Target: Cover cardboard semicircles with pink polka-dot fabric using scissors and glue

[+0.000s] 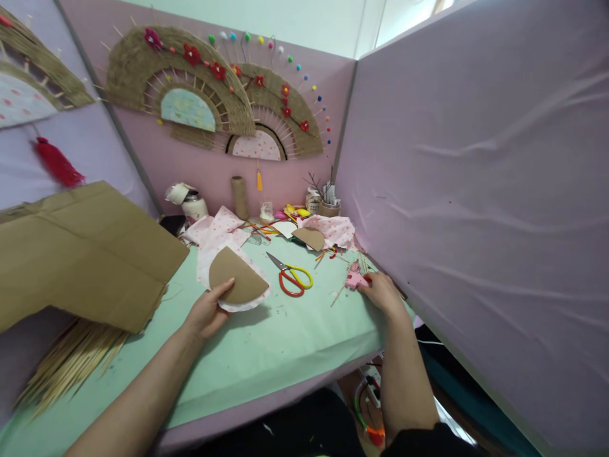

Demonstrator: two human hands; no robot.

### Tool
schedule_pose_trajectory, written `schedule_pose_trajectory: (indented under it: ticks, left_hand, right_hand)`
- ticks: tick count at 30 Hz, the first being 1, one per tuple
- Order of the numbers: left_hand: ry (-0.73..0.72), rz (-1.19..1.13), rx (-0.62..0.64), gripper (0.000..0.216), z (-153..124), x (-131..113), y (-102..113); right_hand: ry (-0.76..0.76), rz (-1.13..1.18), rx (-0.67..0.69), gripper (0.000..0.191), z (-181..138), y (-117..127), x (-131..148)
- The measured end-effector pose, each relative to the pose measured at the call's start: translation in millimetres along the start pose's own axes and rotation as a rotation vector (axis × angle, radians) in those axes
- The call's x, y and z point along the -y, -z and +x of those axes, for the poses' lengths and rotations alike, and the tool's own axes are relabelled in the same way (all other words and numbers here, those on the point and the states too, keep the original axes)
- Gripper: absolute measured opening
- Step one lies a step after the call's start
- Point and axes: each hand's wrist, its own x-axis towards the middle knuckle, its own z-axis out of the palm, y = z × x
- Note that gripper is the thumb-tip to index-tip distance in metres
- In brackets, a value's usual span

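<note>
My left hand (208, 309) grips a brown cardboard half-circle (238, 279) by its lower edge, thumb on top. White fabric shows around the curved edge of the cardboard. Over at the right side of the table, my right hand (384, 295) has its fingers closed at the edge of a small bright pink object (354, 277), too small to make out in kind. Scissors (291, 275) with one red and one yellow handle lie between the hands, blades partly apart. Behind the left hand spreads pink dotted fabric (221, 225).
A large folded cardboard sheet (90, 254) and a bundle of thin sticks (71, 362) take up the left. At the back stand a jar (194, 206), a twine spool (239, 197) and another cardboard half-circle (309, 238). Purple partition (476, 190) bounds the right.
</note>
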Motion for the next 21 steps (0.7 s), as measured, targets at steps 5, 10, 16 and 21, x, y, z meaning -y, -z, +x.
schedule_pose_trajectory:
  ticks: [5,10,16,21]
  left_hand:
    - [0.0,0.004,0.006,0.038,2,1,2]
    - [0.002,0.037,0.019,0.034,2,2,4]
    - [0.0,0.079,0.061,0.036,-5,3,1]
    - [-0.025,0.068,0.096,0.031,-9,5,2]
  right_hand:
    - [-0.035,0.263,-0.234,0.043,4,20,-6]
    - [-0.062,0.973,-0.215,0.049,-6,35,17]
    - [-0.062,1.437,-0.005,0.044,-31,42,73]
    - [0.089,1.409,0.095,0.045,-54,45,119]
